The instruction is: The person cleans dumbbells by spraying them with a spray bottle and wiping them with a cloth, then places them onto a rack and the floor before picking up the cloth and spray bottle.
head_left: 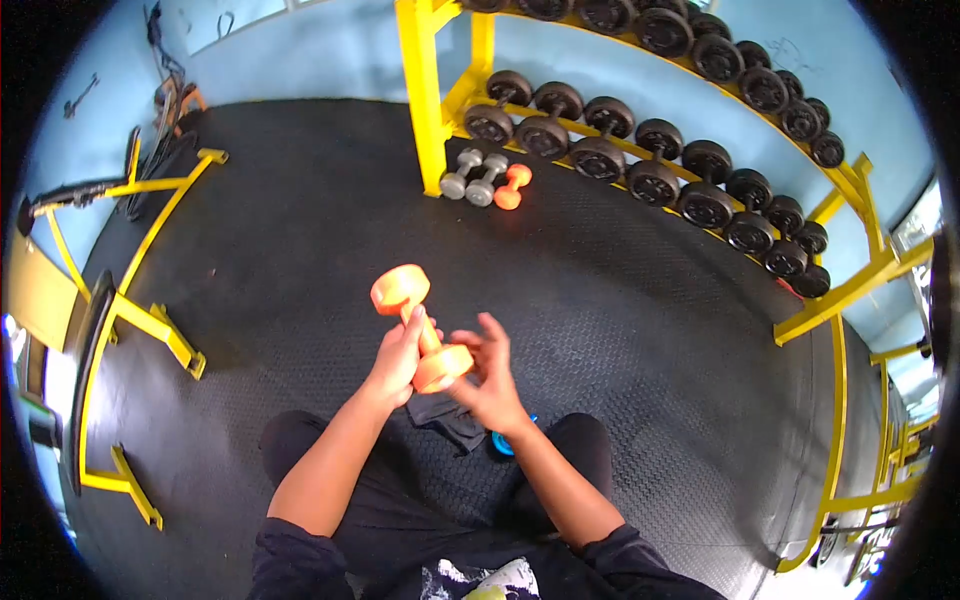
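Observation:
An orange dumbbell [428,338] is held up in front of me, tilted, one head pointing away and the other toward my lap. My left hand [397,358] wraps its handle, thumb along the bar. Close by the nearer head is my right hand [488,378], its fingers spread and partly curled; whether its fingertips touch the dumbbell is hard to make out. Below my hands, a dark cloth [450,422] lies on the floor between my legs, beside a blue object [503,443] partly covered by my right forearm.
A yellow rack [425,100] carries rows of black dumbbells [597,158]. At its foot on the black mat [300,220] are two grey dumbbells [487,180] and another orange dumbbell [513,187]. A yellow-framed bench [150,320] stands at left, more yellow frames [840,420] at right.

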The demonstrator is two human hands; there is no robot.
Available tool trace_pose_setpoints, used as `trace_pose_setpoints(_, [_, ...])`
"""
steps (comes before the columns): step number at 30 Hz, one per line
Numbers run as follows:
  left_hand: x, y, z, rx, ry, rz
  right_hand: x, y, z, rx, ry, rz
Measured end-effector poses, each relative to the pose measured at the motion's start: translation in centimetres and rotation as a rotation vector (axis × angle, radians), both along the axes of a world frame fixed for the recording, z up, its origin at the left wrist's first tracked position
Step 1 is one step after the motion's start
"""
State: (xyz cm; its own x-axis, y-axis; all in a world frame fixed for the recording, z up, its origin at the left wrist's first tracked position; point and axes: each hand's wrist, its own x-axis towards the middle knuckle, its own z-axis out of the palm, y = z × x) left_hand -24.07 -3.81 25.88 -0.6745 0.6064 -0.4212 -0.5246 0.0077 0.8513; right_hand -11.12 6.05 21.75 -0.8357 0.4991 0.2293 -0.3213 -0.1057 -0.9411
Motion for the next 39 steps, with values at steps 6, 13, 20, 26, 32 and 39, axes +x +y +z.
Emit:
trace_pose_setpoints(6, [-1.9, -2.0, 2.8, -0.02, 0.034, 0.187, -2.0, 0.5, -13.7, -0.046, -0.745, 0.043])
trace_pose_setpoints(13, [-2.0, -2.2, 4.5, 0.027, 0.062, 0.14, -5.1, 2.2, -19.2, 0.627, -1.589, 0.22])
trace_pose_setpoints(20, [-1.8, -2.1, 3.6, -0.032, 0.125, 0.124, -5.8, 2.7, -22.0, 0.618, -1.608, 0.259])
trace_pose_setpoints(26, [-2.0, -2.0, 2.8, -0.029, 0.31, 0.076, -6.2, 3.8, -22.6, 0.708, -1.529, 0.238])
trace_pose_setpoints(32, [-1.8, -1.8, 0.6, -0.106, 0.567, 0.029, -5.3, 3.2, -14.6, 0.741, -1.361, 0.125])
trace_pose_setpoints(39, [-1.1, -2.2, 1.6, -0.154, 0.503, 0.025, -6.2, 3.9, -24.8, 1.127, -1.392, 0.503])
